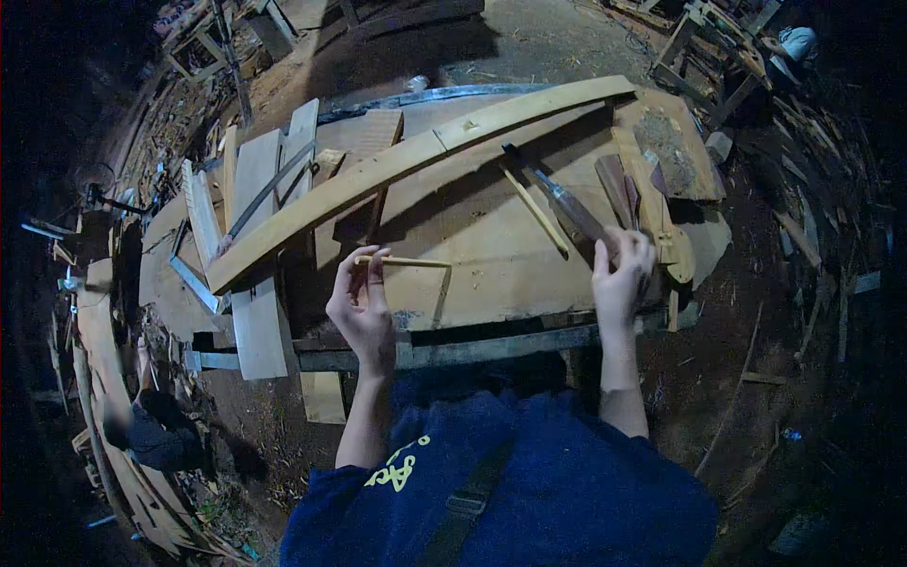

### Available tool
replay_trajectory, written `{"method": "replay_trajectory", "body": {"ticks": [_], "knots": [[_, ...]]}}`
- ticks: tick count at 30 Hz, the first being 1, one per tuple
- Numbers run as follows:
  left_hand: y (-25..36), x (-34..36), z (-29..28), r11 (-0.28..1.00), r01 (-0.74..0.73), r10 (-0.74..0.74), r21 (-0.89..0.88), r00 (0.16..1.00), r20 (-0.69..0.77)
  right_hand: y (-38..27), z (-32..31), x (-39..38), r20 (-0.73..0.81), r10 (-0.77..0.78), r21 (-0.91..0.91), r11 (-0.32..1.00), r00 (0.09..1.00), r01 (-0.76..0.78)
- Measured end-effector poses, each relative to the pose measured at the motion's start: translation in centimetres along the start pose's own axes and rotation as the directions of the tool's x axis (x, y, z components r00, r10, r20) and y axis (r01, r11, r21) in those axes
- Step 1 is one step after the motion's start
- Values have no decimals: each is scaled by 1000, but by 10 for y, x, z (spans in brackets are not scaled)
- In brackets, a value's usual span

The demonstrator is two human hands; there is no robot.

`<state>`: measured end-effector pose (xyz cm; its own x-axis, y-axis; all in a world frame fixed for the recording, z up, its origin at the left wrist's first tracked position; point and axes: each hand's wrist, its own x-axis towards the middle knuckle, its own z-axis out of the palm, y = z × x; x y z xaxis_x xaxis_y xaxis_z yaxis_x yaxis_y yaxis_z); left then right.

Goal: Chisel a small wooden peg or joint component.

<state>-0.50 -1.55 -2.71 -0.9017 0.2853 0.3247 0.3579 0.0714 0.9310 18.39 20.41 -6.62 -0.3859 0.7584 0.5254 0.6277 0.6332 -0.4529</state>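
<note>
Up close, left hand (362, 307) pinching thin stick (408, 262), right hand (621, 274) gripping chisel (559, 198), near board's front edge (491, 317).

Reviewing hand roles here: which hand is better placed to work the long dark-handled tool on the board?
Probably the right hand: its fingers already rest on the dark-handled tool. The left hand pinches a thin wooden stick.

Matt pale wooden stick (406, 261), rough bare plywood board (491, 255), seemingly.

Dim bluish light, black vignetted corners, fisheye-bent edges, hard shadows
</note>
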Motion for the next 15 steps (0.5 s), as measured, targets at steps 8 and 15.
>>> {"method": "replay_trajectory", "body": {"ticks": [8, 15], "knots": [[-4, 5, 0, 993, -35, 31, 110, 999, 34, 38, 21, 7, 276, 59, -87, 996, 959, -36], [-1, 8, -16, 991, -1, 0, 131, 1000, 11, 11, -17, 40, -56, 139, 601, 795, 989, -78]]}}
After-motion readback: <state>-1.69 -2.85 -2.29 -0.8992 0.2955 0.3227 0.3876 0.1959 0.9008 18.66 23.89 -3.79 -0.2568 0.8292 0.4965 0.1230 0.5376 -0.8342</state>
